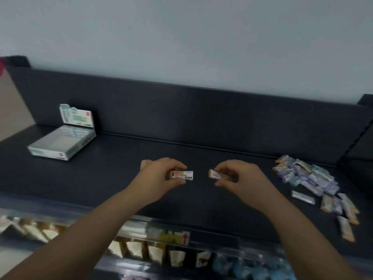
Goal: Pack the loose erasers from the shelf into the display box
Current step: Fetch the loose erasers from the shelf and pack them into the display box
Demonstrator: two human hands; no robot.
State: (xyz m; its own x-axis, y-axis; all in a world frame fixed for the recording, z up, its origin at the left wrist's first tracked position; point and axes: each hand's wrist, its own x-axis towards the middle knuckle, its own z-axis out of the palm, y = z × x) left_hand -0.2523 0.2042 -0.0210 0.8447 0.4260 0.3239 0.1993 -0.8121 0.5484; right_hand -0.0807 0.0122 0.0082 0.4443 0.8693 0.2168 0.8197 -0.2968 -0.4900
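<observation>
Centre frame, I log: left hand (159, 178) pinching a white-sleeved orange rectangular eraser (183, 175); right hand (242, 178) pinching a pink sleeved eraser (216, 174); hands apart. Open white-green cardboard display box (60, 143) upper left on black shelf (121, 199). Heap of loose wrapped erasers (310, 178) at right.

I held two erasers, one white-sleeved eraser (184, 175) in my left hand (159, 176) and one pink eraser (216, 174) in my right hand (240, 176). One display box (60, 144) stood on the one shelf (121, 178). One heap of loose erasers (308, 174) was too many and too blurred to count, with about five or six strays (302, 197) beside it.
</observation>
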